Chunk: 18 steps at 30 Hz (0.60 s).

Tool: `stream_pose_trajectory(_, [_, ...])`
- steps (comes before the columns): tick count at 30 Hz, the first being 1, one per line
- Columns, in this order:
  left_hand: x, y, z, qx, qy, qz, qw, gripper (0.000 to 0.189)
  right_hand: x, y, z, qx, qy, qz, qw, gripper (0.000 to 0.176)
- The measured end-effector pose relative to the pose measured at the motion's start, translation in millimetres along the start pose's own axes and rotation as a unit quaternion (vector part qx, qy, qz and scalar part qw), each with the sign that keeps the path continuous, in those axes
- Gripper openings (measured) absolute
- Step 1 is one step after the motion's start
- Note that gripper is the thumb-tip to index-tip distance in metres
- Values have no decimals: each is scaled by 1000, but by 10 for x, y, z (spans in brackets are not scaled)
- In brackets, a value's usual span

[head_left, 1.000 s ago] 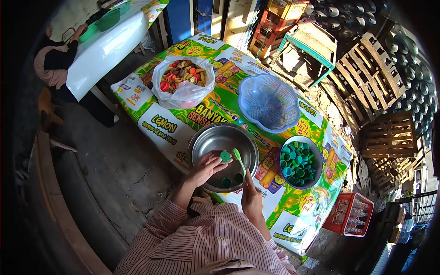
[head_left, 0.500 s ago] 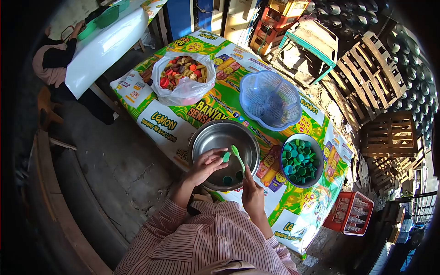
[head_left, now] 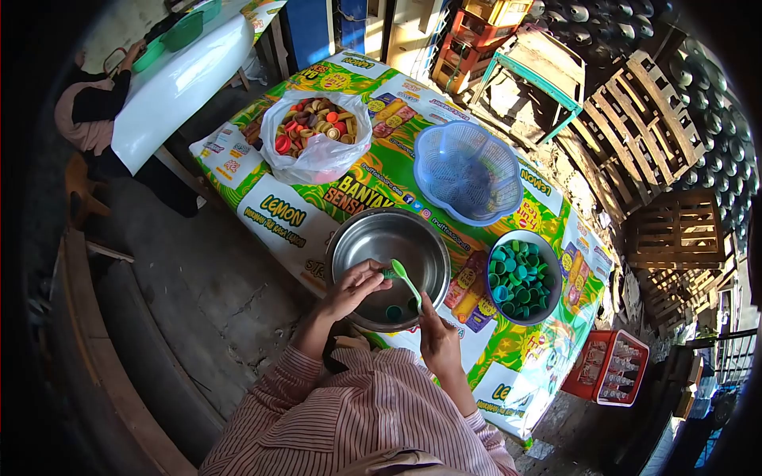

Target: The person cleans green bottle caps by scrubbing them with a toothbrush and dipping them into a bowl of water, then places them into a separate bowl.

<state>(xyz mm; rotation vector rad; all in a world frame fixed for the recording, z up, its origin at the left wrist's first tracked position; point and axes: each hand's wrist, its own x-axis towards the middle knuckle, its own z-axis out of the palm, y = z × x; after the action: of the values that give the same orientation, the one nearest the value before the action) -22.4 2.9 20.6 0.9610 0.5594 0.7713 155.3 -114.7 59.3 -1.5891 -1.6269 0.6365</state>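
Over the steel basin [head_left: 357, 236], my left hand [head_left: 354, 290] pinches a green bottle cap [head_left: 388, 273] between thumb and fingers. My right hand [head_left: 439, 336] grips the lower end of a light green toothbrush [head_left: 407, 282], its head slanting up to the left, right at the cap. Below them, a dark green cap [head_left: 394, 312] rests on the basin floor, and another [head_left: 413, 304] lies partly behind the brush handle. To the right of the basin stands a bowl [head_left: 549, 247] filled with green and teal caps [head_left: 520, 278].
A white plastic bag [head_left: 298, 165] of mixed caps and a blue basket [head_left: 444, 202] stand farther back on the patterned tablecloth [head_left: 278, 210]. A person [head_left: 91, 119] works at a white table [head_left: 178, 83] at far left. A red crate [head_left: 587, 366] of glasses sits off the right edge.
The toothbrush head has moved left and slightly down to the cap in my left hand. The cap has turned and sits closer within my left fingers.
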Motion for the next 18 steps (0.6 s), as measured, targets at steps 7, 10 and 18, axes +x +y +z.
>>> stream_pose_trajectory(7, [21,47,30,-102,-22,-4,994,18,1,17,31,11,21,19,1000,52])
stream_pose_trajectory(10, [28,43,43,-127,-31,9,991,20,21,85,38,9,7,63,998,52])
stream_pose_trajectory(18, [46,-73,-21,-172,9,14,985,21,28,-119,-31,48,-19,95,994,51])
